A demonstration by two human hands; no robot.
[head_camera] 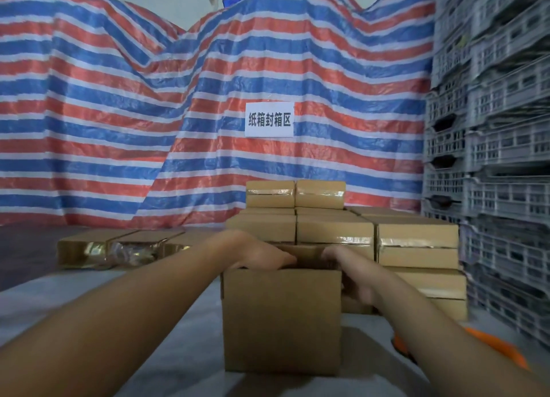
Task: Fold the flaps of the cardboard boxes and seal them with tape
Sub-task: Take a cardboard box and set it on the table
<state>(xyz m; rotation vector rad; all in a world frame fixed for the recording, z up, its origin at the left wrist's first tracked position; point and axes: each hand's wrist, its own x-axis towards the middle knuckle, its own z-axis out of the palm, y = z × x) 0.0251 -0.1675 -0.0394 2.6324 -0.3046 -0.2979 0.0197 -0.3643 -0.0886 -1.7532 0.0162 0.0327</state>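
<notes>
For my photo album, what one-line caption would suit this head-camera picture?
Both hands, left hand and right hand, work at the top of an open cardboard box before stacked taped boxes.
</notes>
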